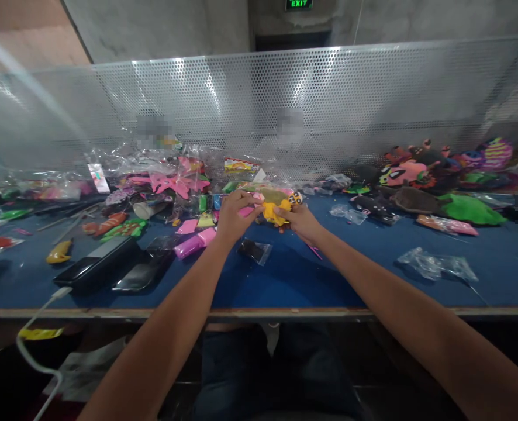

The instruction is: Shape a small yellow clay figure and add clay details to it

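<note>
Between my hands, above the middle of the blue table, is a small figure [276, 211] that looks like modelling clay, yellow with an olive-green upper part and big round eyes on its right side. My left hand [237, 217] is closed, its fingertips pinching the figure's left edge. Gripping the yellow part from the right is my right hand [303, 222], with the thumb pressed on the front. A small clear packet with dark contents [254, 251] lies just below them. Pink and purple clay packets [195, 242] lie beside my left wrist.
A black power bank [99, 263] with a white cable and a phone [145, 272] sit at left. Crumpled clear plastic [437, 264] lies at right. Clay figures [408, 175] and bags line the back, before a perforated metal screen [241, 88].
</note>
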Motion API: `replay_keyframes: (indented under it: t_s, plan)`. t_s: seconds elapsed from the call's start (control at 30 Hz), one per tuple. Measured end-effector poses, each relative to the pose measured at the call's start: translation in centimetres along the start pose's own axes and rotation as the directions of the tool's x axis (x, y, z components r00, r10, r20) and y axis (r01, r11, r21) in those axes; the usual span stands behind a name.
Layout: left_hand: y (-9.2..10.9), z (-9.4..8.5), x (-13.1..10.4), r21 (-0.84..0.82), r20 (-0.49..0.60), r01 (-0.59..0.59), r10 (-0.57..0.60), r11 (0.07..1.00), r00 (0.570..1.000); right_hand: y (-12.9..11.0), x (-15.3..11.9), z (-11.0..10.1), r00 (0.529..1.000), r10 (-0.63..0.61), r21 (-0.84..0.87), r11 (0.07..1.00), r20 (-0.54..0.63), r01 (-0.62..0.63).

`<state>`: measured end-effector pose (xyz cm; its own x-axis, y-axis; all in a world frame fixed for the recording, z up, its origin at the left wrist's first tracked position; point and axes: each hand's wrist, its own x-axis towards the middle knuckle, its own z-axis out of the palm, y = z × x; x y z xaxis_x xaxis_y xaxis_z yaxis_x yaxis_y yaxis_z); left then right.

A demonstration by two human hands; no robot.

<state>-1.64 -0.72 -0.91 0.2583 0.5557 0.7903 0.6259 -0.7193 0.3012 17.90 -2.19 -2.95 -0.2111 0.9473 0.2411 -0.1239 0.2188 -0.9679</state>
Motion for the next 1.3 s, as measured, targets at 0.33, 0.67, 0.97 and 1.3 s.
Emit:
replay_keyframes:
  t_s: [0.33,0.67,0.97,1.3]
  plan:
    - [0.5,0.0,-0.2,-0.009,0.075,-0.014,0.014,1.000,0.997,0.0,0.1,0.0,1.000,-0.009,-0.019,1.000,-0.018,0.008]
    - [0.6,0.8,-0.1,-0.081,-0.054,0.008,-0.012,0.997,0.998,0.1,0.4,0.2,0.994,-0.061,-0.036,0.998,-0.086,0.058]
    - [0.4,0.8,0.0,-0.234,-0.135,0.015,-0.048,0.972,0.990,-0.4,0.1,0.2,0.998,-0.044,0.052,0.998,-0.051,0.047]
    - [0.1,0.9,0.0,-0.337,-0.076,0.044,-0.073,0.940,0.994,-0.8,-0.5,-0.2,0.999,-0.033,0.079,0.996,0.037,0.030]
